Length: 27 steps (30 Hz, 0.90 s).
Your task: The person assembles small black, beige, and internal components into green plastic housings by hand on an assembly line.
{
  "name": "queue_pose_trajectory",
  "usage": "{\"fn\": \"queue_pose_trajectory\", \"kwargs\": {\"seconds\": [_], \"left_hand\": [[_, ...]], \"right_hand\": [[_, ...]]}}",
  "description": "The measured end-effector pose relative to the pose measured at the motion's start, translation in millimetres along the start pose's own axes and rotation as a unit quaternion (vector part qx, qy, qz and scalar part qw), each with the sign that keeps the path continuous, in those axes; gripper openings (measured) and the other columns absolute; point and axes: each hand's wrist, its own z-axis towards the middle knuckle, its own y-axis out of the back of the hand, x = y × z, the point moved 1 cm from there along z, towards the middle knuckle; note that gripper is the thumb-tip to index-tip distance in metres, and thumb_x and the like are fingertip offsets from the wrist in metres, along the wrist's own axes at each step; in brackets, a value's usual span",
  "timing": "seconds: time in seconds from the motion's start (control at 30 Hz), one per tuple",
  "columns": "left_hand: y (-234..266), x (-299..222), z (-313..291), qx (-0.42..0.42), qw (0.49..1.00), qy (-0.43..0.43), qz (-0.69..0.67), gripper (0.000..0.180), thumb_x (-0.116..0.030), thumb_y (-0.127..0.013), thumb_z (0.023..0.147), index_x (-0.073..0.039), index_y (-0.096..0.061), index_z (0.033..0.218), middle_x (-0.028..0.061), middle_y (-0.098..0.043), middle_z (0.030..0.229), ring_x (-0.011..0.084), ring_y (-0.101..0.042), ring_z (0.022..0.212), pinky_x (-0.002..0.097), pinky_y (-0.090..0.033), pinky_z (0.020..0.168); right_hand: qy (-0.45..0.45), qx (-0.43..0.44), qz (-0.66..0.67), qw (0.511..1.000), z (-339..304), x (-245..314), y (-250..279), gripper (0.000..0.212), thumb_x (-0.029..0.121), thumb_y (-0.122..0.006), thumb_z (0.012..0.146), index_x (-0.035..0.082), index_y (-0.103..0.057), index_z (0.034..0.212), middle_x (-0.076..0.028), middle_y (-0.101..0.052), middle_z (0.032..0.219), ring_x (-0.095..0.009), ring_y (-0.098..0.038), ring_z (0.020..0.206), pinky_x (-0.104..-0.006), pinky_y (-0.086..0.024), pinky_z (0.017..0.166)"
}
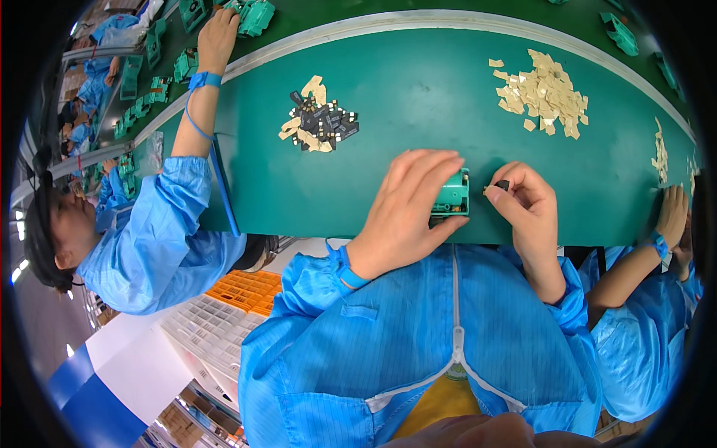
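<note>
The left hand (411, 205) is curved around a small green case (450, 196), with its fingers over the far side and its thumb along the near side. The case is on or just above the green table (418, 82), close to the edge by the person's tummy; I cannot tell if it touches the table. The right hand (526, 198) is just beside it, and its thumb and finger pinch a little black piece (503, 185). The piece and the case are apart, with a small gap between them. Past the left hand, on the left, there is a pile of black pieces (328, 119) mixed with pale bits. Past the right hand is a bigger pile of pale bits (541, 93). A blue band (345, 263) goes around the left wrist. On the left, another person (142, 246) in blue stretches an arm over a grey rail (403, 18), and that hand is by more green cases (258, 16). Behind the left elbow are an orange crate (246, 290) and a white crate (202, 325)
</note>
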Motion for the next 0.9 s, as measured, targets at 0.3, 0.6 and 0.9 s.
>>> {"fn": "queue_pose_trajectory", "kwargs": {"seconds": [0.3, 0.6, 0.9], "left_hand": [[25, -9, -11, -0.002, 0.999, 0.041, 0.026, 0.106, -0.023, -0.094, 0.061, -0.009, -0.038, 0.15, 0.0217, -0.029, 0.158, 0.0468, -0.032, 0.14, 0.053, -0.034, 0.115], [47, 9, -20, -0.014, 0.987, 0.013, 0.161, 0.086, -0.016, -0.087, 0.07, -0.005, -0.045, 0.144, 0.0185, -0.044, 0.15, 0.0405, -0.045, 0.131, 0.0477, -0.04, 0.108], [5, -2, -2, -0.064, 0.994, 0.05, 0.067, 0.064, -0.013, -0.082, 0.077, -0.004, -0.055, 0.134, 0.0159, -0.053, 0.143, 0.0391, -0.049, 0.128, 0.047, -0.042, 0.107]], "right_hand": [[0.053, 0.041, 0.004, 0.998, 4, 4, -7, 0.039, 0.003, -0.063, 0.095, 0.001, -0.049, 0.131, -0.017, -0.059, 0.133, -0.019, -0.059, 0.117, -0.03, -0.046, 0.095], [-0.055, 0.065, 0.03, 0.996, -9, 3, 28, 0.04, 0.008, -0.059, 0.1, -0.001, -0.05, 0.138, -0.014, -0.07, 0.111, -0.019, -0.068, 0.098, -0.0311, -0.051, 0.09], [0.034, 0.005, 0.004, 0.999, 9, 1, 4, 0.008, -0.001, -0.068, 0.093, 0.001, -0.062, 0.087, -0.003, -0.062, 0.098, -0.004, -0.052, 0.08, -0.0199, -0.041, 0.07]]}}
